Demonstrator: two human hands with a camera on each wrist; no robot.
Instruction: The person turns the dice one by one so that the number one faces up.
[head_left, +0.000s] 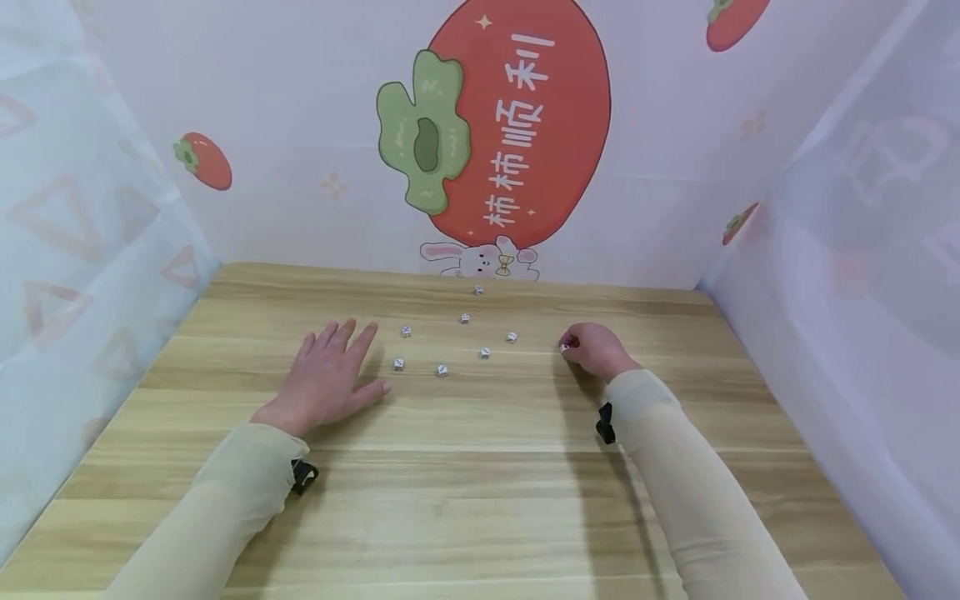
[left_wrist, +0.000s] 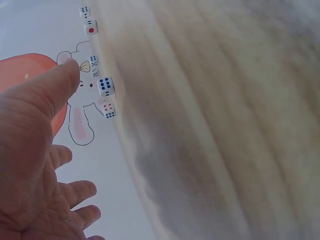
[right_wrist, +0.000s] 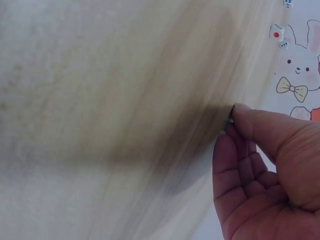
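Note:
My right hand [head_left: 597, 350] pinches a small white die [head_left: 565, 348] between thumb and fingertips, low over the wooden table at the right of the group. In the right wrist view the fingers hide most of that die. Fingers spread and straight, my left hand [head_left: 322, 387] is at the left of the group, holding nothing. Its thumb points toward a die [head_left: 399, 364] and another die [head_left: 442, 371]. Farther back lie more white dice, among them one die [head_left: 406, 332] near the left fingertips and one die [head_left: 512, 337] nearest the right hand.
Another die [head_left: 478, 290] lies close to the back edge of the wooden table [head_left: 480, 500]. Behind it rises a white backdrop [head_left: 300, 100] printed with a big persimmon and a rabbit. Pale patterned sheets [head_left: 862, 250] border the table on both sides.

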